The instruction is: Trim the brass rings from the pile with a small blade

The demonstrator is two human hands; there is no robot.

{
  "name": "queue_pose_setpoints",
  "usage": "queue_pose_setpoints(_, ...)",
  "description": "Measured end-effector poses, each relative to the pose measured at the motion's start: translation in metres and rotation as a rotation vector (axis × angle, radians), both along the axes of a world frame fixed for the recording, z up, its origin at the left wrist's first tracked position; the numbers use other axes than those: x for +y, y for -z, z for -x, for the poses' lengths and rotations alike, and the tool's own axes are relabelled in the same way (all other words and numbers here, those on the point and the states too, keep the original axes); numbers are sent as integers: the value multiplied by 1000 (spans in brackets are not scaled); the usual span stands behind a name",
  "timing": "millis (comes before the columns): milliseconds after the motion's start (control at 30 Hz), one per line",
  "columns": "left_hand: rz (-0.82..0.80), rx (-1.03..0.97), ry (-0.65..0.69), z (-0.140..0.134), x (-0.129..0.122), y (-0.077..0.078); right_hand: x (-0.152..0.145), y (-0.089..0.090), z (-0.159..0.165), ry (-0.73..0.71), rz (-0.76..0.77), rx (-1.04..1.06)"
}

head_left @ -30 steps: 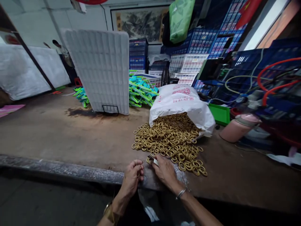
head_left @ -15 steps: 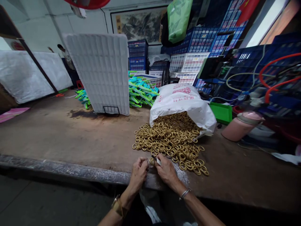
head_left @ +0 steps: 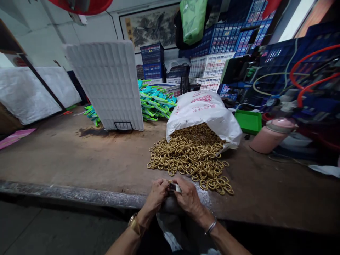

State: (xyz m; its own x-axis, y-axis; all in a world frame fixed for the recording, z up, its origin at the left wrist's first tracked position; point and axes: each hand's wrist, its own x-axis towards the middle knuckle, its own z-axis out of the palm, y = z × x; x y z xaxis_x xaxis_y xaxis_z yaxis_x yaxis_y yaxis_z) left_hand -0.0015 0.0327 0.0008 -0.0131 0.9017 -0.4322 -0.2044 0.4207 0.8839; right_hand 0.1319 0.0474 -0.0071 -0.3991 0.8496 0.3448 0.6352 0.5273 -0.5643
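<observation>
My left hand (head_left: pixel 157 194) is closed in a pinch at the table's front edge, on what looks like a gold ring (head_left: pixel 170 181), mostly hidden by the fingers. Close beside it, my right hand (head_left: pixel 189 196) grips a small dark flat tool with a white part (head_left: pixel 175 187); its exact kind is unclear. The tool's dark end meets the left fingertips at the ring. Just beyond both hands, a heap of gold rings (head_left: pixel 186 156) spills from the mouth of a white sack (head_left: pixel 204 109) with red print.
A white ribbed panel (head_left: pixel 106 85) stands upright in a black wire holder (head_left: pixel 123 126). Behind it lie green and blue plastic pieces (head_left: pixel 156 102). At the right are a green tray (head_left: pixel 248 121) and a pink bottle (head_left: pixel 273 134). Stacked crates (head_left: pixel 209 67) fill the back.
My hands have come together, so the tool and ring now meet the left fingertips. The tool has turned more level. The view has shifted slightly.
</observation>
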Motion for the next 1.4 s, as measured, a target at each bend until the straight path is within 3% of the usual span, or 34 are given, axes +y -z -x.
queue_pose_setpoints(133,2,-15,20,-4,3,1,-5,-1,-7,-107,-156,-19)
queue_pose_setpoints(300,81,-66,67,-7,11,-3,-9,-9,-10,-130,-181,82)
queue_pose_setpoints(467,153,-41,52,-8,16,-5,0,-21,-9,273,-20,411)
queue_pose_setpoints(533,106,1,2,-10,16,-5,2,-22,-10,308,9,454)
queue_pose_setpoints(600,38,44,-43,-11,15,-6,4,-20,-13,248,8,470)
queue_pose_setpoints(800,-282,273,-232,-18,16,-9,1,-3,-27,216,81,484)
queue_pose_setpoints(1033,-278,122,99,-36,-6,-16,-6,-4,-31,138,120,461)
queue_pose_setpoints(1100,-301,124,108,-38,-11,-17,-9,-8,-31,147,148,450)
queue_pose_setpoints(1200,-414,285,81,-38,-16,-16,-11,-13,-32,151,239,440)
queue_pose_setpoints(1300,-555,453,87,-36,-18,-15,-12,-11,-33,111,404,458)
queue_pose_setpoints(1400,-593,491,107,-37,-20,-17,-10,-7,-33,70,576,511)
